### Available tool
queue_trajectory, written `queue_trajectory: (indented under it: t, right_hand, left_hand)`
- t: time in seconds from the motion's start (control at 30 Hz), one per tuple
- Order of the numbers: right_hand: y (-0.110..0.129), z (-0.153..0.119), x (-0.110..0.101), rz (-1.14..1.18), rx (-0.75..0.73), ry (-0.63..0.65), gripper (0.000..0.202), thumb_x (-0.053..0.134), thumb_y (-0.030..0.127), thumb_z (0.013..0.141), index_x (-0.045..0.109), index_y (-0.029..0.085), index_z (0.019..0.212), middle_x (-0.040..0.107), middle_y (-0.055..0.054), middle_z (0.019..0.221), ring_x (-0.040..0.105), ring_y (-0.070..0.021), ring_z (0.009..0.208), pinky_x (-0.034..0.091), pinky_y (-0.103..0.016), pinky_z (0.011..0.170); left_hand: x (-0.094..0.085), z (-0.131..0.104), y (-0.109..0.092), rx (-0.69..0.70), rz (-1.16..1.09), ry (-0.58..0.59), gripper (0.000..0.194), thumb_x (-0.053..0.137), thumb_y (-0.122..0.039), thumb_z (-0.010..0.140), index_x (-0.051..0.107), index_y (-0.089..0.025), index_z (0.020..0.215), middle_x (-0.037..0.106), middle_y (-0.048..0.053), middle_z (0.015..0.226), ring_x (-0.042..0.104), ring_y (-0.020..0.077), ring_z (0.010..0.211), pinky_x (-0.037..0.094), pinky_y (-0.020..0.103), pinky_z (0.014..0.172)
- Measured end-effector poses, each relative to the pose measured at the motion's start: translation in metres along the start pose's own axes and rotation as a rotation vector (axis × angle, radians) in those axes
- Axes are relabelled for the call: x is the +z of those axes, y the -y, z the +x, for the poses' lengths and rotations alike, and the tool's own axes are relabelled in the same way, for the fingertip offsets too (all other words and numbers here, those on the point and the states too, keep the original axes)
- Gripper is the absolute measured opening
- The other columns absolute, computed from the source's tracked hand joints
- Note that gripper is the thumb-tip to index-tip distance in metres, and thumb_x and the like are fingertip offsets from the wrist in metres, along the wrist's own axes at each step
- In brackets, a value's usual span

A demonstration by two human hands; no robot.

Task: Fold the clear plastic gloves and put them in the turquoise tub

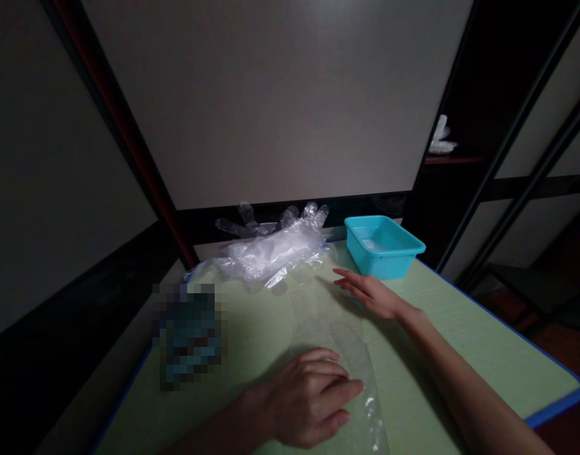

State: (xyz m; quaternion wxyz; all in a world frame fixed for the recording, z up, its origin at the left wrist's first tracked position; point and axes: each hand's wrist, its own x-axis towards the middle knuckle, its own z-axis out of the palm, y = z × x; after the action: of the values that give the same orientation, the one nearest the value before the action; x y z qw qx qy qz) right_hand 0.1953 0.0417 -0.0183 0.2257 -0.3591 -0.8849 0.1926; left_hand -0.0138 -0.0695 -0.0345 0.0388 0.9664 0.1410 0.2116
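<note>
My left hand [313, 398] rests low over a clear disposable plastic glove [370, 366] that lies spread on the table, its fingers slightly bent and apart. Further forward, my right hand [373, 296] hovers or lies lightly near the far part of that glove, fingers stretched toward the left. I cannot tell whether it touches the plastic. A heap of clear plastic gloves [275, 253] is piled at the table's back edge, with several glove fingers sticking up. Just beyond my right hand stands a turquoise plastic basin [385, 259].
The pale green table [484, 341] has a blue edge. On its left side sits a pixelated, unreadable object [190, 341]. A light cabinet panel [290, 114] rises behind the table. White items [442, 140] sit on a dark shelf at right.
</note>
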Motion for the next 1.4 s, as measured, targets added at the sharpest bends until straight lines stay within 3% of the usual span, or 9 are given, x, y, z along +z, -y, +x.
queue_trajectory:
  t: [0.1,0.23,0.53,0.63,0.73,0.83,0.97,1.17,1.4]
  right_hand:
    - [-0.009,-0.004,-0.007,0.049,0.068,-0.011,0.042,0.027,0.027,0.089,0.032,0.014,0.128,0.064,-0.009,0.099,0.062,-0.0177,0.081,0.046,-0.031,0.075]
    - [-0.016,-0.006,-0.009,-0.024,0.067,0.030,0.043,0.029,0.030,0.089,0.036,0.013,0.127,0.066,-0.008,0.090,0.061,-0.0200,0.081,0.045,-0.033,0.074]
    - [-0.020,-0.003,0.004,0.050,0.034,0.010,0.043,0.032,0.034,0.088,0.037,0.016,0.126,0.054,-0.011,0.117,0.053,-0.0233,0.100,0.039,-0.038,0.085]
    - [-0.022,0.000,0.005,0.347,0.080,-0.104,0.035,0.041,0.035,0.085,0.049,0.017,0.113,0.057,-0.010,0.111,0.055,-0.0211,0.094,0.039,-0.037,0.085]
    - [-0.021,0.003,0.006,0.728,0.156,-0.125,0.025,0.048,0.037,0.082,0.056,0.015,0.089,0.064,-0.006,0.082,0.058,-0.0152,0.070,0.044,-0.030,0.071]
    - [-0.015,0.005,0.008,0.883,0.161,0.018,0.034,0.042,0.043,0.082,0.053,0.013,0.069,0.061,-0.004,0.061,0.054,-0.0109,0.049,0.046,-0.028,0.058]
    - [-0.002,0.001,0.011,1.035,0.160,0.250,0.039,0.047,0.046,0.079,0.048,0.014,0.056,0.052,0.001,0.046,0.050,-0.0092,0.040,0.048,-0.036,0.067]
    - [0.007,-0.003,0.016,1.471,0.107,0.603,0.029,0.050,0.031,0.082,0.051,0.012,0.060,0.051,0.003,0.050,0.056,-0.0087,0.048,0.043,-0.036,0.082]
    - [0.007,-0.002,0.027,1.534,0.124,0.679,0.028,0.051,0.029,0.083,0.053,0.011,0.062,0.055,0.001,0.054,0.056,-0.0086,0.049,0.037,-0.037,0.089]
  left_hand:
    - [0.002,-0.001,0.000,0.021,-0.006,-0.009,0.034,0.031,-0.027,0.085,0.045,-0.011,0.111,0.064,0.008,0.087,0.058,0.0155,0.082,0.035,0.032,0.092]
    - [0.002,-0.001,0.000,0.018,-0.014,0.013,0.033,0.033,-0.026,0.084,0.044,-0.011,0.112,0.064,0.008,0.088,0.059,0.0156,0.082,0.038,0.031,0.089]
    - [-0.014,0.006,-0.006,-0.132,-0.259,0.121,0.041,0.044,-0.027,0.082,0.042,-0.011,0.120,0.052,0.013,0.118,0.049,0.0218,0.106,0.034,0.033,0.093]
    - [-0.018,0.007,0.002,-0.347,-0.551,-0.004,0.035,0.040,-0.027,0.085,0.049,-0.015,0.116,0.054,0.009,0.117,0.049,0.0200,0.107,0.034,0.032,0.093]
    - [-0.016,0.006,0.022,-0.648,-0.975,-0.343,0.036,0.033,-0.034,0.087,0.060,-0.012,0.097,0.062,0.012,0.102,0.056,0.0220,0.097,0.038,0.034,0.087]
    - [-0.010,0.002,0.042,-0.770,-1.430,-0.509,0.042,0.035,-0.041,0.086,0.060,-0.008,0.091,0.063,0.016,0.098,0.058,0.0248,0.093,0.039,0.037,0.086]
    - [-0.006,-0.003,0.055,-0.832,-1.729,-0.427,0.050,0.030,-0.045,0.086,0.061,-0.006,0.092,0.063,0.019,0.098,0.058,0.0244,0.093,0.035,0.037,0.088]
    - [-0.002,-0.005,0.055,-0.807,-1.798,-0.370,0.052,0.028,-0.045,0.087,0.059,-0.005,0.098,0.062,0.019,0.100,0.057,0.0252,0.096,0.033,0.038,0.089]
    - [0.000,-0.006,0.058,-0.789,-1.787,-0.363,0.052,0.029,-0.045,0.087,0.059,-0.005,0.099,0.062,0.019,0.100,0.056,0.0253,0.096,0.032,0.039,0.090]
